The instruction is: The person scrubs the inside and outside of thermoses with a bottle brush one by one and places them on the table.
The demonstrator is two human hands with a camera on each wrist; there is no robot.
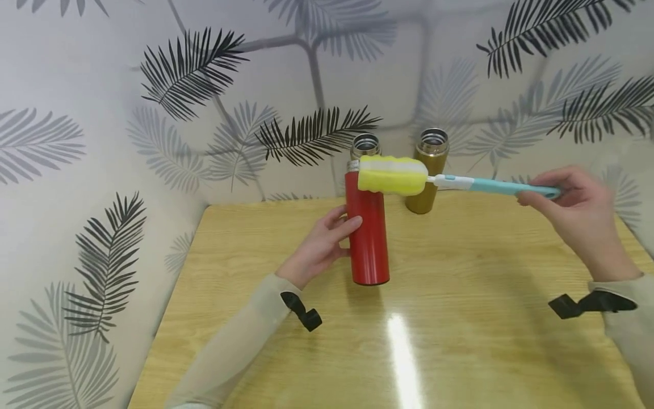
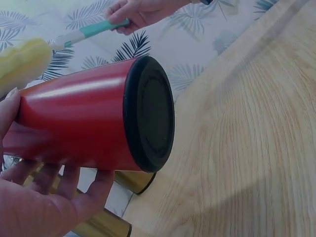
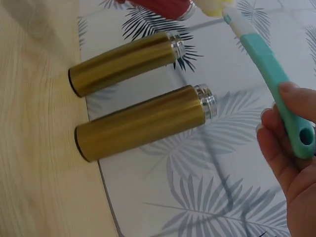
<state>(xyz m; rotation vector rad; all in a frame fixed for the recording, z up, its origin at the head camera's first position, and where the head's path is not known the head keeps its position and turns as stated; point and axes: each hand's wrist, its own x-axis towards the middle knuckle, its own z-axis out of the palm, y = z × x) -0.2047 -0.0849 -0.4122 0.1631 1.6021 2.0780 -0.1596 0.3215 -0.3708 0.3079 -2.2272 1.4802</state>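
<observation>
My left hand (image 1: 323, 241) grips a red vacuum flask (image 1: 369, 238) around its side, thumb in front. The flask is raised over the table, and its black base (image 2: 154, 116) faces the left wrist camera. With my right hand (image 1: 579, 210) I pinch the end of a bottle brush's turquoise handle (image 1: 503, 186). Its yellow and white sponge head (image 1: 392, 175) lies level in front of the flask's top in the head view and hides part of the metal neck.
Two gold flasks without lids stand at the table's back edge: one (image 3: 140, 123) to the right, the other (image 3: 126, 64) mostly behind the red flask in the head view. A leaf-patterned wall covering (image 1: 245, 74) rises behind the wooden table (image 1: 460, 318).
</observation>
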